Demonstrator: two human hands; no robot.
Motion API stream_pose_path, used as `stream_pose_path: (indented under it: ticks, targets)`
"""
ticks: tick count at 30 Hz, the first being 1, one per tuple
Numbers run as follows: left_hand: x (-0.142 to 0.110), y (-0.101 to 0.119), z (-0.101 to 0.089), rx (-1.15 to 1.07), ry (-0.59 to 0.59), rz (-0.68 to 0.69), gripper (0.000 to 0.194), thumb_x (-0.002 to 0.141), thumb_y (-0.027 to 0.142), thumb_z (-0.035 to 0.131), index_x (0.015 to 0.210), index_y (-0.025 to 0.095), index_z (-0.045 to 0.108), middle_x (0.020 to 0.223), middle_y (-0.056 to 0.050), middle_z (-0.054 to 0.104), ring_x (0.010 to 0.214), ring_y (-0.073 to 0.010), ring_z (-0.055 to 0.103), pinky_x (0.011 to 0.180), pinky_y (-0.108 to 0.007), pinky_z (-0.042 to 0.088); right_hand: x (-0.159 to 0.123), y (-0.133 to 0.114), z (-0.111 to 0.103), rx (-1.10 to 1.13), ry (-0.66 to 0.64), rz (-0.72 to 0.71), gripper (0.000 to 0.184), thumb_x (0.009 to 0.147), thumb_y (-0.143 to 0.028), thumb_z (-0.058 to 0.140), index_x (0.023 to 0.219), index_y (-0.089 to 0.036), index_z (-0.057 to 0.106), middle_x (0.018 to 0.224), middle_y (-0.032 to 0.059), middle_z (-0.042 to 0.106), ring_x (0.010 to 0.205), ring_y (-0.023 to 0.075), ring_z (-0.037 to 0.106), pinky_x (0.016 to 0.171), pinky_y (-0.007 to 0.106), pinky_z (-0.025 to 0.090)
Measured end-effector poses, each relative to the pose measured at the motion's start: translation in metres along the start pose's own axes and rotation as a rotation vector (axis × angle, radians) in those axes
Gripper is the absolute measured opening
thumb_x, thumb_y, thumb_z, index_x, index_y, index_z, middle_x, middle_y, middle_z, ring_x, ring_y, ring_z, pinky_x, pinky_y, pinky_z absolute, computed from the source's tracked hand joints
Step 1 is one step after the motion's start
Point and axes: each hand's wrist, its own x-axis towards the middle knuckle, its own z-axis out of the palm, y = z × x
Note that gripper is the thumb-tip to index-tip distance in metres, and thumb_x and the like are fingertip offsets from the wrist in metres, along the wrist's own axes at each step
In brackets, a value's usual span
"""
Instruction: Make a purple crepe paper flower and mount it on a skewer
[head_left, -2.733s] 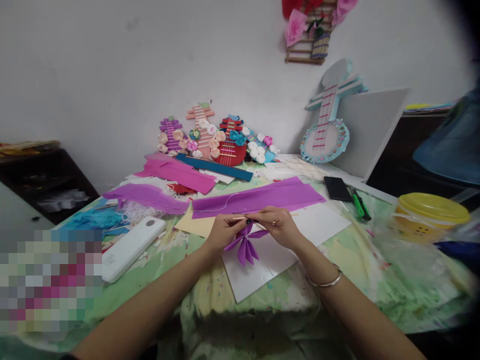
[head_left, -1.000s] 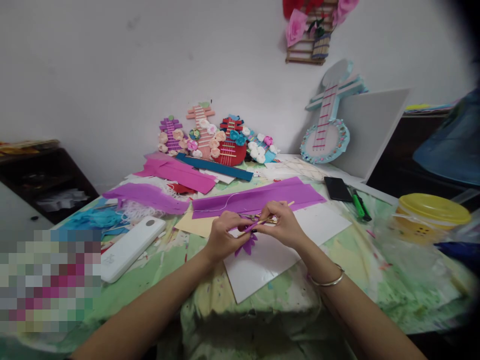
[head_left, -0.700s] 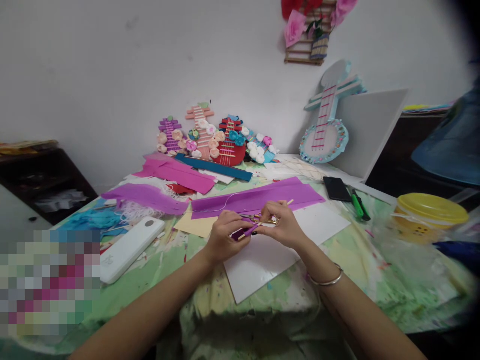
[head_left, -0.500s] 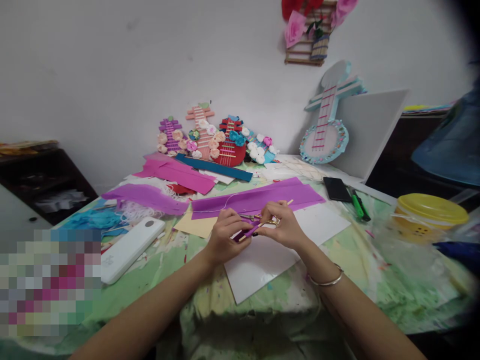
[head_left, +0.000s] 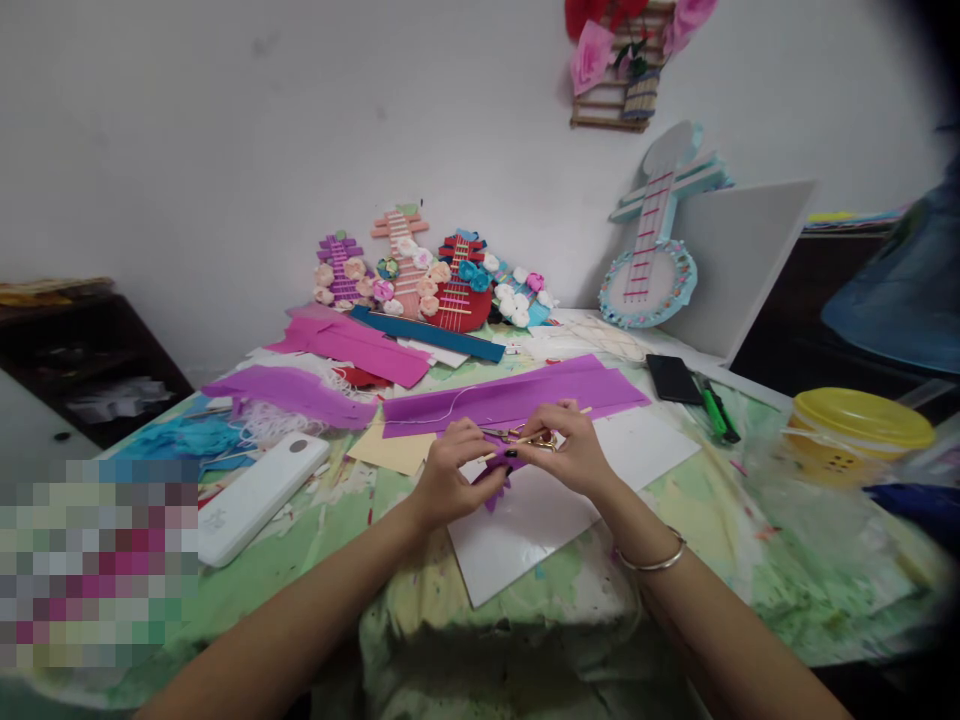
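My left hand [head_left: 454, 475] is closed, thumb and fingers pinching a piece of folded purple paper [head_left: 493, 494] whose pointed petals stick out below the thumb. My right hand [head_left: 568, 452] is closed on a thin wooden stick [head_left: 532, 438]; its far end pokes out past the knuckles. The fingertips of both hands meet at the purple paper, so where stick and paper touch is partly hidden. Gold-handled scissors [head_left: 498, 435] lie just behind the fingers, partly covered by my right hand. Beneath the hands is a white board [head_left: 517, 550].
Purple paper strips [head_left: 517, 395] lie behind the hands. To the left are a white power bank [head_left: 264, 498] and pink paper [head_left: 352, 345]. A black phone [head_left: 673, 378], a green cutter [head_left: 718, 412] and a yellow-lidded tub [head_left: 862, 430] stand right. Decorated craft instruments [head_left: 457, 290] line the wall.
The purple petals, spread below the hands at first, were gathered along the stick half a second ago. Now the petal points show below the left thumb again, and the stick's near end has shifted upward.
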Motion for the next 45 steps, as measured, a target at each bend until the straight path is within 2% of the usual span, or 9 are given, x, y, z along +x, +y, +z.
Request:
stream_pose_path:
  ticks: [6, 12, 20, 26, 31, 35, 39, 45]
  targets:
    - [0.002, 0.004, 0.0, -0.084, 0.003, -0.07, 0.005, 0.07, 0.01, 0.064, 0.071, 0.015, 0.066, 0.066, -0.005, 0.064, 0.064, -0.0161, 0.053, 0.062, -0.029, 0.042, 0.0, 0.001, 0.002, -0.023, 0.01, 0.003, 0.027, 0.077, -0.041, 0.068, 0.066, -0.017, 0.063, 0.06, -0.0013, 0.062, 0.054, 0.0111, 0.05, 0.073, 0.033, 0.027]
    - [0.002, 0.005, 0.001, -0.118, -0.037, -0.197, 0.009, 0.076, 0.015, 0.061, 0.078, 0.015, 0.07, 0.073, -0.007, 0.068, 0.068, -0.0166, 0.058, 0.065, -0.029, 0.045, 0.0, 0.005, 0.007, -0.062, -0.007, 0.051, 0.029, 0.082, -0.04, 0.063, 0.064, -0.017, 0.062, 0.057, -0.0025, 0.061, 0.05, 0.0089, 0.046, 0.073, 0.033, 0.026]
    - [0.0, 0.004, 0.005, -0.169, -0.056, -0.365, 0.014, 0.077, 0.018, 0.062, 0.085, 0.016, 0.073, 0.08, -0.007, 0.071, 0.074, -0.0187, 0.064, 0.07, -0.031, 0.049, 0.0, 0.005, 0.01, -0.174, -0.02, 0.098, 0.033, 0.084, -0.031, 0.058, 0.054, -0.016, 0.054, 0.049, -0.0057, 0.053, 0.047, 0.0068, 0.036, 0.067, 0.03, 0.022]
    - [0.0, 0.004, 0.006, -0.257, -0.057, -0.485, 0.015, 0.076, 0.023, 0.065, 0.085, 0.016, 0.074, 0.087, -0.007, 0.073, 0.082, -0.0204, 0.066, 0.076, -0.031, 0.049, 0.0, 0.005, 0.012, -0.231, -0.006, 0.09, 0.037, 0.085, -0.036, 0.056, 0.054, -0.016, 0.049, 0.05, -0.005, 0.053, 0.047, 0.0073, 0.035, 0.066, 0.03, 0.021]
    - [0.001, 0.003, 0.007, -0.407, -0.033, -0.569, 0.024, 0.081, 0.033, 0.06, 0.079, 0.014, 0.074, 0.081, -0.008, 0.072, 0.079, -0.0206, 0.065, 0.073, -0.03, 0.048, 0.0, 0.001, 0.012, -0.278, 0.002, 0.068, 0.038, 0.086, -0.038, 0.056, 0.056, -0.016, 0.047, 0.053, -0.0038, 0.054, 0.049, 0.0082, 0.037, 0.065, 0.03, 0.02]
    - [0.001, 0.004, 0.008, -0.457, -0.022, -0.64, 0.031, 0.081, 0.04, 0.059, 0.074, 0.013, 0.073, 0.072, -0.006, 0.07, 0.069, -0.0176, 0.061, 0.067, -0.028, 0.046, 0.0, -0.002, 0.011, -0.253, -0.018, 0.065, 0.035, 0.085, -0.035, 0.059, 0.057, -0.016, 0.048, 0.053, -0.0044, 0.054, 0.05, 0.008, 0.039, 0.064, 0.029, 0.02]
    - [0.0, 0.002, 0.009, -0.469, -0.025, -0.633, 0.037, 0.081, 0.043, 0.058, 0.066, 0.012, 0.068, 0.064, -0.003, 0.065, 0.061, -0.0141, 0.055, 0.063, -0.026, 0.043, 0.0, -0.002, 0.011, -0.227, -0.018, 0.076, 0.035, 0.085, -0.034, 0.058, 0.056, -0.015, 0.049, 0.053, -0.0045, 0.054, 0.05, 0.0078, 0.039, 0.065, 0.029, 0.02]
    - [-0.002, 0.0, 0.01, -0.438, -0.043, -0.633, 0.037, 0.084, 0.042, 0.055, 0.066, 0.012, 0.067, 0.062, -0.003, 0.063, 0.061, -0.0137, 0.054, 0.064, -0.026, 0.043, -0.001, 0.0, 0.011, -0.194, -0.03, 0.099, 0.035, 0.086, -0.034, 0.056, 0.056, -0.016, 0.053, 0.054, -0.0033, 0.056, 0.05, 0.0084, 0.041, 0.066, 0.03, 0.021]
